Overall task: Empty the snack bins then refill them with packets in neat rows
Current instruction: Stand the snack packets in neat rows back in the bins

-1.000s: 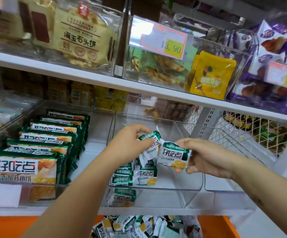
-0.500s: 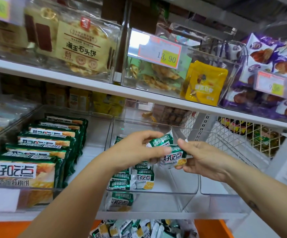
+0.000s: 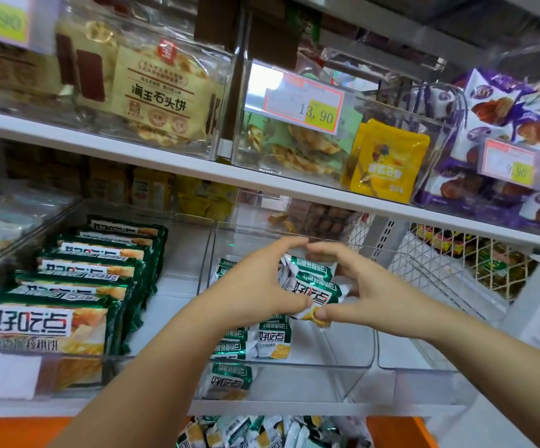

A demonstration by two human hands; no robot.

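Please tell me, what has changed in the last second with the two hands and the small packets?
The left hand and the right hand came together. Each held one small packet apart; now both grip the packets pressed together between them, above the clear bin. Unchanged: the laid packets in that bin and the large packs in the left bin.

Packets (image 3: 273, 342) in middle bin (image 3: 310, 383), seemingly in two rows.

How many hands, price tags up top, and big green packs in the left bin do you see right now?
Hands, both gripping small packets: 2
Price tags up top: 3
Big green packs, left bin: 6
Total: 11
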